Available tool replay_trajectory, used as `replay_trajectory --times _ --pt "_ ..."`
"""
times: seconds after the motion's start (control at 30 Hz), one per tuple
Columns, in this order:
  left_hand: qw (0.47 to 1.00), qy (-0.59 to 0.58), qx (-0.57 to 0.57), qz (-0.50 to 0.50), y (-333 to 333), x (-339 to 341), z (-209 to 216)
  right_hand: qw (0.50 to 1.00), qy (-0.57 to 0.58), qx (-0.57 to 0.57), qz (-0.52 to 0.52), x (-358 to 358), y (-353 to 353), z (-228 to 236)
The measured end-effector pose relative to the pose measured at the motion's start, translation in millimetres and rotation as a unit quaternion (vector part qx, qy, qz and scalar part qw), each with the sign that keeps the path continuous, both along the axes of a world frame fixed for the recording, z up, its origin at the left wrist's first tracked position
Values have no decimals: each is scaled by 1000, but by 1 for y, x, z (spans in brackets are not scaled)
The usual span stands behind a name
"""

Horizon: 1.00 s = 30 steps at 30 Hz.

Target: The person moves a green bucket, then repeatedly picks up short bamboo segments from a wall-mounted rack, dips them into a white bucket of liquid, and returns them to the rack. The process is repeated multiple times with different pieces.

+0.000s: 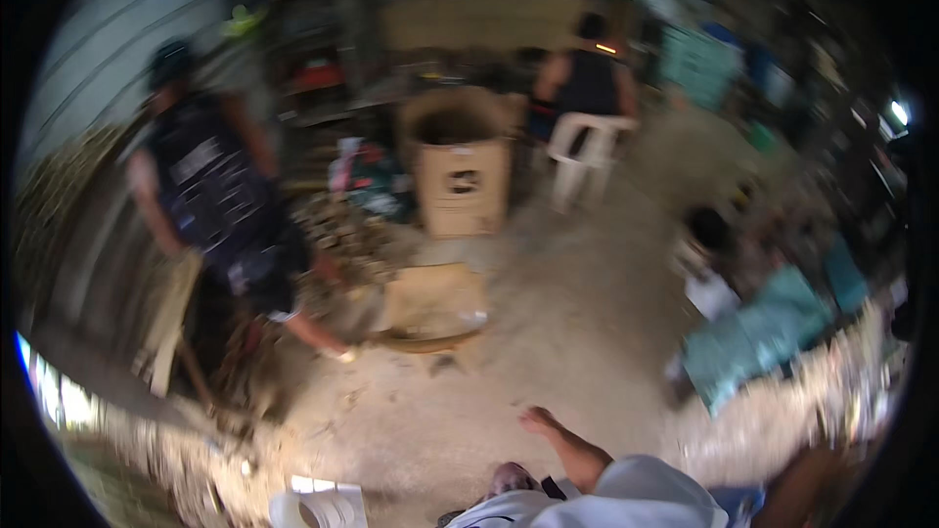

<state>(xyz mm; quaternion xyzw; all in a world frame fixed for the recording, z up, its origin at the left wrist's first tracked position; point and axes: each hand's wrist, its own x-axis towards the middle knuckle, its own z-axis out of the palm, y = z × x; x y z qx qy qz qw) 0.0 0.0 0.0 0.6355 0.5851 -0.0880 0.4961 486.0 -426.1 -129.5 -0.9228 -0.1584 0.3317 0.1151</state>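
From the lower edge a bare forearm reaches out of a pale sleeve [646,494], and at its end is my right hand [536,418], above the concrete floor [577,342]. Motion blur smears its fingers, and I make out no object in it. A rounded, dark skin-toned shape [514,477] shows beside my pale shirt; I cannot tell which body part it is. My left hand cannot be picked out. Farther ahead on the floor lies a low, open cardboard piece [435,303], apart from my right hand.
A tall cardboard box [462,176] stands ahead. At left a person in dark clothes [210,176] stands by a scrap heap [342,235]. Another person [590,78] sits on a white plastic stool [587,147]. Green sacks [753,332] and a crouching person [706,235] are at right.
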Motion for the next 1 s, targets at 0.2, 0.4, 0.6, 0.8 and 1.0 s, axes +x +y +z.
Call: replay_trajectory --times 0.2,0.4,0.6,0.8,1.0 --pt "994 -67 -45 -78 -2 105 0 967 -63 184 -164 -26 -17 34" --pt "984 -73 -75 -142 -7 159 1 981 3 36 -192 -109 -141 -2" --pt "979 -67 -83 -173 22 157 6 825 80 5 -559 -268 -273 60" --pt "951 -85 -74 -289 42 263 -16 752 7 -19 -659 -377 -280 83" --pt "918 -116 -197 -324 -4 327 -38 827 4 -21 -561 -461 -228 28"
